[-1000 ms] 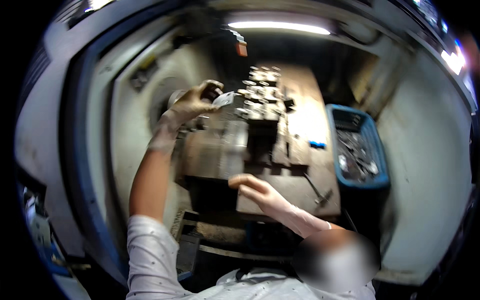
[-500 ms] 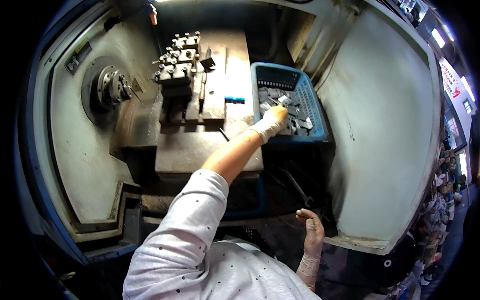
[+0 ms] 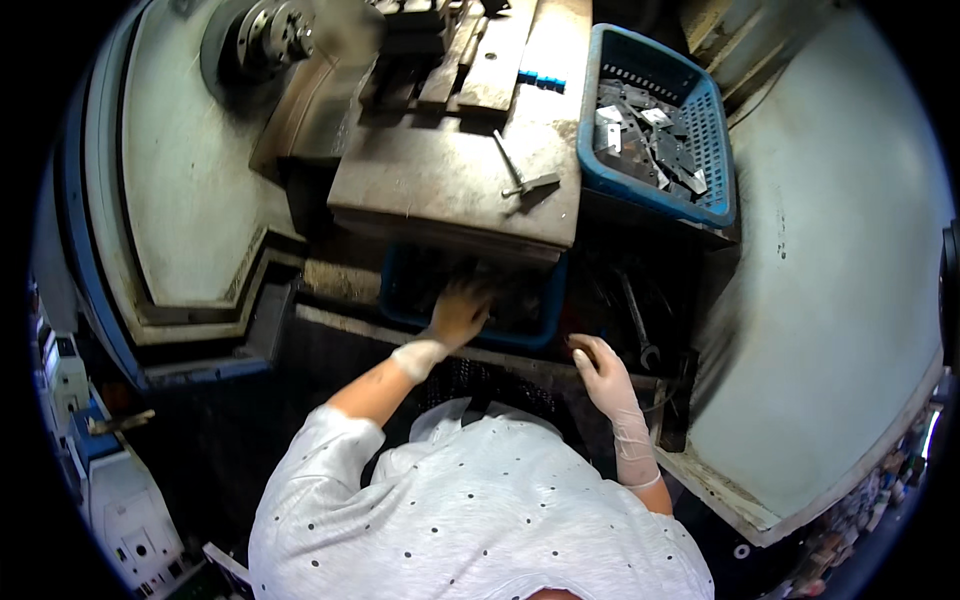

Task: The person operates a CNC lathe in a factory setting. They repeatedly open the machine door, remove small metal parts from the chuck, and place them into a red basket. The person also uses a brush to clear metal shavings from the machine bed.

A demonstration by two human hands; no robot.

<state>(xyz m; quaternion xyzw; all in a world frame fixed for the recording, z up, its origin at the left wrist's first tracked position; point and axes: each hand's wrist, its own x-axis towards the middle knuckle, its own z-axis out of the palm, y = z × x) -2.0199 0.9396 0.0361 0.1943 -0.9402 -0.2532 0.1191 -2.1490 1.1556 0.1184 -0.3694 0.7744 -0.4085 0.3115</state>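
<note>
One lower blue basket (image 3: pixel 550 318), long axis nine to three o'clock, lies at six o'clock from the table (image 3: pixel 430 180). The left hand (image 3: pixel 462 312), nearer, reaches into it; whether its blurred fingers grip anything, I cannot tell. The right hand (image 3: pixel 606 380) hangs at four o'clock, fingers apart.

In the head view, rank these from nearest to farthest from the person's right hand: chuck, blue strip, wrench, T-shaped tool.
From the right hand:
1. Wrench: just beyond it, slightly to its right.
2. T-shaped tool: ahead and left, on the metal table's near part.
3. Blue strip: farther back on that table.
4. Chuck: far left, at the back.
</note>
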